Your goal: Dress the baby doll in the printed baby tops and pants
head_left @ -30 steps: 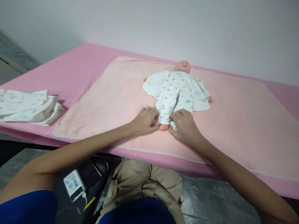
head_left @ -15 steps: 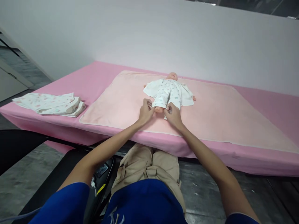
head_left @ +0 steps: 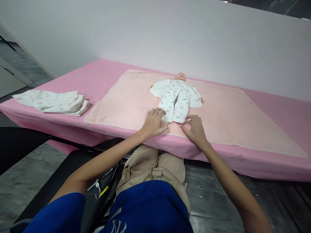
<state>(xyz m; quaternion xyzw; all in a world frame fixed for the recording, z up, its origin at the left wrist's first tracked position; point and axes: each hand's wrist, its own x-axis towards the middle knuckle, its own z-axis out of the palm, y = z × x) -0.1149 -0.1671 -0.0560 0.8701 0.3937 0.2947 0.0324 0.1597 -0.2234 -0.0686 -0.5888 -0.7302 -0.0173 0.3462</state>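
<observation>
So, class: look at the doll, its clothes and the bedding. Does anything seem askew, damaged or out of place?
Nothing is damaged or spilled. The doll lies straight on the peach blanket, with its top open and spread flat to both sides. The left hand and right hand rest at the trouser hems. The spare clothes at the left edge of the pink mattress are loosely heaped.

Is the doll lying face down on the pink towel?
No, the doll lies on its back on the pink towel, face turned up.
</observation>
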